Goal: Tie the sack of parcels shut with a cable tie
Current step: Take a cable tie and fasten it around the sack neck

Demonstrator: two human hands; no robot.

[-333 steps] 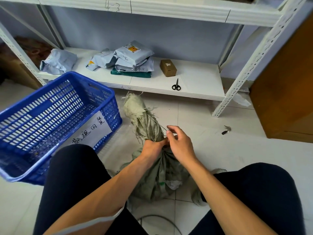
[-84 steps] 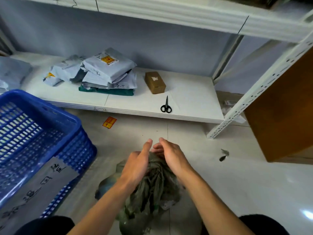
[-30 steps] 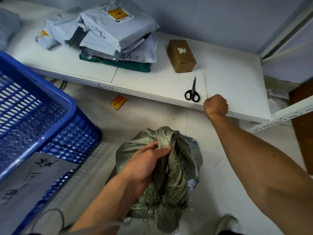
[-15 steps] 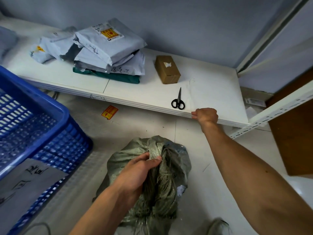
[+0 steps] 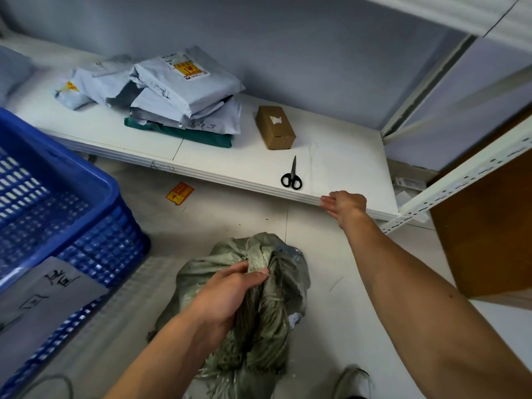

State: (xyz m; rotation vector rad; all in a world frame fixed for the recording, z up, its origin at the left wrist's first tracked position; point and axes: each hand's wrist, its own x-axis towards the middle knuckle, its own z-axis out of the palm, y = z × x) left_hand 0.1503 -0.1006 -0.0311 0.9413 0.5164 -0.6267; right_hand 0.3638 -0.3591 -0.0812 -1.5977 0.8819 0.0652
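A green woven sack (image 5: 290, 272) sits on the floor tiles in front of me. My left hand (image 5: 227, 295) is clenched around its bunched, frayed neck. My right hand (image 5: 344, 204) reaches out to the front edge of the low white shelf (image 5: 230, 171), fingers pointing left. A thin white cable tie (image 5: 311, 168) lies on the shelf, running towards that edge. Its near end is just left of my right fingertips; I cannot tell whether they touch it.
Black scissors (image 5: 291, 178) lie on the shelf left of the tie, with a small brown box (image 5: 275, 126) and a pile of grey mailer parcels (image 5: 184, 93) behind. A blue plastic crate (image 5: 57, 214) stands at the left. A brown panel (image 5: 489, 226) is at the right.
My right hand left the sack and reached to the shelf edge, where its fist has loosened into straighter fingers. My left hand keeps its grip on the sack's neck.
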